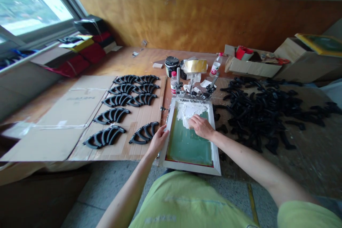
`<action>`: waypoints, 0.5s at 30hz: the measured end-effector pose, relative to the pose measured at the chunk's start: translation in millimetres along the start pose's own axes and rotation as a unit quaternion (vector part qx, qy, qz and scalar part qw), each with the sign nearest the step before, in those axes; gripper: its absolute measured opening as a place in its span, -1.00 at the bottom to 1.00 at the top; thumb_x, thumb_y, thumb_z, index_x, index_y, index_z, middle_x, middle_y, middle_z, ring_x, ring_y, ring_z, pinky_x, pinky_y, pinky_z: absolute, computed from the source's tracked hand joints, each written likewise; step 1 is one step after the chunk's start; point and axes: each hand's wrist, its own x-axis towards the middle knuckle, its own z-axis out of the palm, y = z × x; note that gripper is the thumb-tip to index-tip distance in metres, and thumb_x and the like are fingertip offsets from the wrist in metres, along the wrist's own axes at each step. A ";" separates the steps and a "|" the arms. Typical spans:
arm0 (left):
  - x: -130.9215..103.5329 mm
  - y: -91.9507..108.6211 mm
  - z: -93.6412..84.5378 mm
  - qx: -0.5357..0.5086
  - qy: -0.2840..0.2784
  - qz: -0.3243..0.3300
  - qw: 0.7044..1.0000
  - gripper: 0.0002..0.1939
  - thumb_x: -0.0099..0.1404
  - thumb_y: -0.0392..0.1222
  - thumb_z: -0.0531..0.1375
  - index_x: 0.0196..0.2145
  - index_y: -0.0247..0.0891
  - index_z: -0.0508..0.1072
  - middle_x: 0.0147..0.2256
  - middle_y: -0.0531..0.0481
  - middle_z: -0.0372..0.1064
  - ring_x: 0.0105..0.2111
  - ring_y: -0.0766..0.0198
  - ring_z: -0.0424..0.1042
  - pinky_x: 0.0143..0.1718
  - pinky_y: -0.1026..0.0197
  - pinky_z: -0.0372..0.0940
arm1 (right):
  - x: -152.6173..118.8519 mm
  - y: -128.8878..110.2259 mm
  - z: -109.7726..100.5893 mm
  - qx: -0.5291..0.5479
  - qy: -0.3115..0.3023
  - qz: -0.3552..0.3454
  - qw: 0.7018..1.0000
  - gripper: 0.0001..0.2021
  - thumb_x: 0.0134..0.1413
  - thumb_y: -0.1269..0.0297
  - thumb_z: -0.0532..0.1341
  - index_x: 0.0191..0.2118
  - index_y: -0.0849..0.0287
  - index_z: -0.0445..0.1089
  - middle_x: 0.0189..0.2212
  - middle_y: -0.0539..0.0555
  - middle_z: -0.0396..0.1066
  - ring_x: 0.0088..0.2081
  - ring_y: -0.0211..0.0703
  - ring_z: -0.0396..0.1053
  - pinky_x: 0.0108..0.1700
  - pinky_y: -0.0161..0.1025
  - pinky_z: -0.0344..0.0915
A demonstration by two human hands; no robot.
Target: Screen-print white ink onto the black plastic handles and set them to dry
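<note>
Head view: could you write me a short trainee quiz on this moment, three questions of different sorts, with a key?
1. Multiple choice: beside which edge of the pale frame is the left hand?
A) its right edge
B) its left edge
C) its far edge

2. True or false: the heaped black pieces lie to the right of the pale frame.

3. Fill in the missing word: the right hand is over the green panel, whose white smears lie mostly toward its ____ end, away from the person.

Key: 1. B; 2. True; 3. far
</note>
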 end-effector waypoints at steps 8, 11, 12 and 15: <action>-8.5 21.8 -6.4 -0.033 -0.009 -0.022 0.999 -0.26 0.15 0.18 0.20 0.18 -0.31 0.27 -0.39 0.00 0.44 -0.46 0.28 0.38 -0.47 0.29 0.23 | 37.3 28.6 -22.3 0.069 0.036 0.083 0.994 -0.65 0.13 0.31 0.24 0.05 0.08 0.36 -0.23 0.06 0.41 -0.18 -0.12 0.35 -0.14 -0.25 0.26; -17.0 48.8 -15.6 -0.040 -0.005 -0.006 0.999 -0.30 0.15 0.20 0.20 0.15 -0.25 0.32 -0.37 0.01 0.44 -0.45 0.29 0.38 -0.48 0.31 0.23 | 70.9 52.8 -39.9 0.040 0.048 0.168 0.984 -0.45 0.09 0.25 0.28 0.22 -0.03 0.23 -0.21 0.06 0.42 -0.25 -0.12 0.38 -0.20 -0.25 0.26; -19.1 59.8 -18.4 -0.040 0.003 0.003 0.999 -0.33 0.17 0.22 0.18 0.12 -0.24 0.36 -0.35 0.01 0.45 -0.45 0.29 0.37 -0.49 0.32 0.23 | 74.3 62.8 -46.6 0.030 0.065 0.188 0.980 -0.45 0.10 0.22 0.27 0.22 -0.02 0.22 -0.20 0.07 0.42 -0.26 -0.11 0.38 -0.20 -0.24 0.26; -18.0 96.1 -21.7 -0.068 0.011 0.028 0.997 -0.40 0.19 0.29 0.11 -0.03 -0.24 0.47 -0.29 -0.02 0.46 -0.44 0.29 0.39 -0.49 0.30 0.26 | 55.0 97.2 -61.6 0.023 0.163 0.250 0.954 -0.60 0.17 0.17 0.17 0.12 0.08 0.33 -0.18 0.12 0.44 -0.22 -0.07 0.38 -0.18 -0.21 0.25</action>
